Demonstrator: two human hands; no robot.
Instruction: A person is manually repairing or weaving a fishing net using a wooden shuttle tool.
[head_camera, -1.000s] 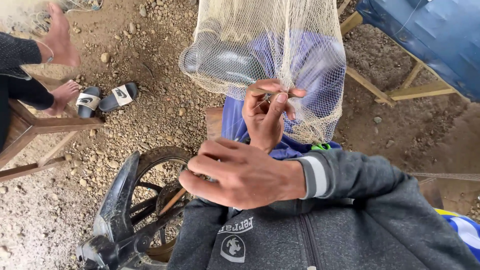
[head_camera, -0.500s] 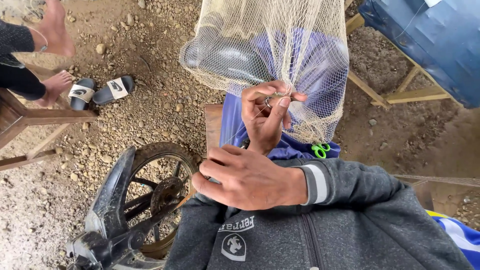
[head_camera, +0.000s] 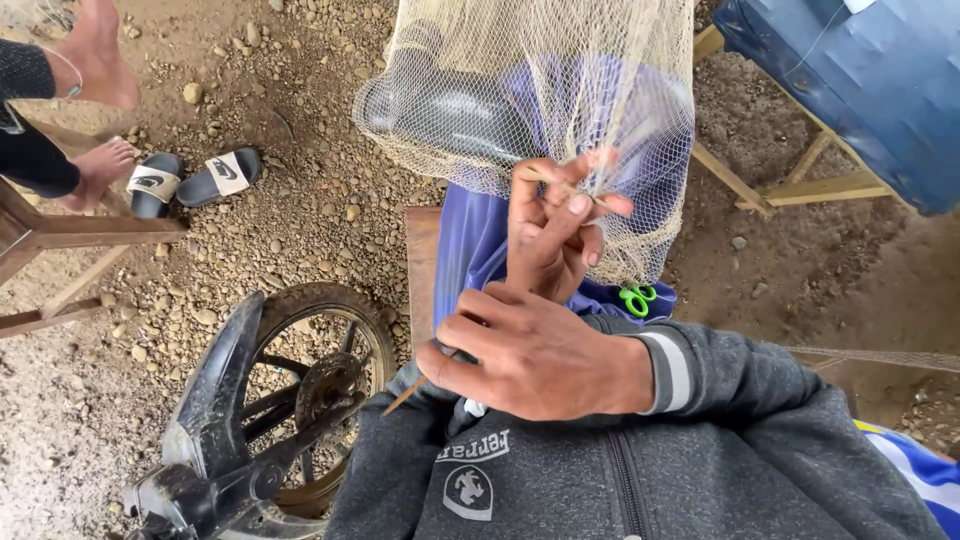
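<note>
Pinching netting (head_camera: 560, 120), left hand (head_camera: 552, 232); right hand (head_camera: 535, 350) fisted, hiding most of stick (head_camera: 405, 397)

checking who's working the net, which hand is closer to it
Left. The left hand is up against the net, pinching its mesh. The right hand sits lower, nearer the body, clear of the net, gripping a thin stick.

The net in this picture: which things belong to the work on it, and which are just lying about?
In use: net; left hand pinching its mesh; right hand gripping a thin stick.
Lying about: green scissors; sandals; motorbike wheel; blue cover.
</note>
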